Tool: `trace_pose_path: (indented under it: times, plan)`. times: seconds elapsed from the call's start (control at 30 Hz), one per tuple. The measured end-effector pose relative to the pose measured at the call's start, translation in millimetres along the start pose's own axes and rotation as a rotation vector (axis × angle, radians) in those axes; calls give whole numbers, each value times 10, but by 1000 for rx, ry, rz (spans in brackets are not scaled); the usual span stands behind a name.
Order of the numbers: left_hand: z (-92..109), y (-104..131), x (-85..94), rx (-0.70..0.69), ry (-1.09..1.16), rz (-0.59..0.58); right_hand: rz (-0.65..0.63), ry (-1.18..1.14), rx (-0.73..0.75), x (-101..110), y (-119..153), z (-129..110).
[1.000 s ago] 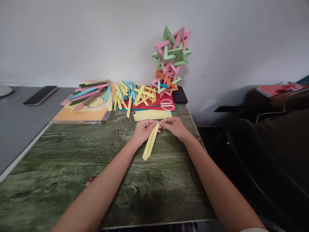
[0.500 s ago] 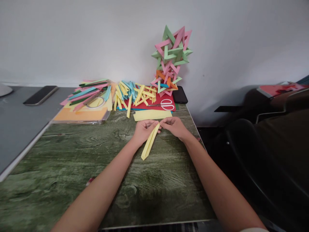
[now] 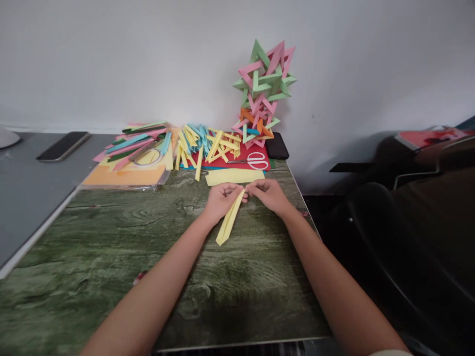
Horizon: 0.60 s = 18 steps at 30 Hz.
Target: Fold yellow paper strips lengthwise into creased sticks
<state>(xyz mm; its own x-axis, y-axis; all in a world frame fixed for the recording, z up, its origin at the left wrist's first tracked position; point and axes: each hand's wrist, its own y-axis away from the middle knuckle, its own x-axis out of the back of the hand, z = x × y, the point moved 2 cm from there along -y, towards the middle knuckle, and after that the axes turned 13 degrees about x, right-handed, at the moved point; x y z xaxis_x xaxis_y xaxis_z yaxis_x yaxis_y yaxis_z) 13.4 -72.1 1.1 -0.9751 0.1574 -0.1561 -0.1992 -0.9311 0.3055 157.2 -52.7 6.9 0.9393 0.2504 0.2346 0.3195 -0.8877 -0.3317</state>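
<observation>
A folded yellow paper strip slants down toward me, its near end pointed and a lengthwise crease showing. My left hand is closed on its upper part, thumb on top. At the strip's far tip, the fingers of my right hand pinch the paper. The two hands almost meet there, and the fingertips partly hide the tip. Just beyond them lies a flat yellow sheet of paper. White-handled scissors rest behind it on red paper.
Yellow and blue folded strips are heaped at the back. Coloured strips lie on a plastic packet of orange paper at left. A tall pink and green paper star model and a black phone stand at the table's back right.
The strip's near end has shifted very slightly left. Both hands keep nearly the same place and hold on the paper.
</observation>
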Motion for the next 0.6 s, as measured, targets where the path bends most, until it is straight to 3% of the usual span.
trace_pose_path:
  times: [0.2, 0.33, 0.5, 0.6]
  plan:
    - [26, 16, 5, -22, -10, -17, -51, -28, -25, -26, 11, 4]
    - [19, 2, -2, -28, 10, -52, -8, -10, 28, -30, 8, -8]
    - [-2, -30, 13, -103, -23, 96, 4, 156, 108, -6, 6, -27]
    - [1, -33, 18, -115, -47, 94, 26, 260, 193, 10, 7, -65]
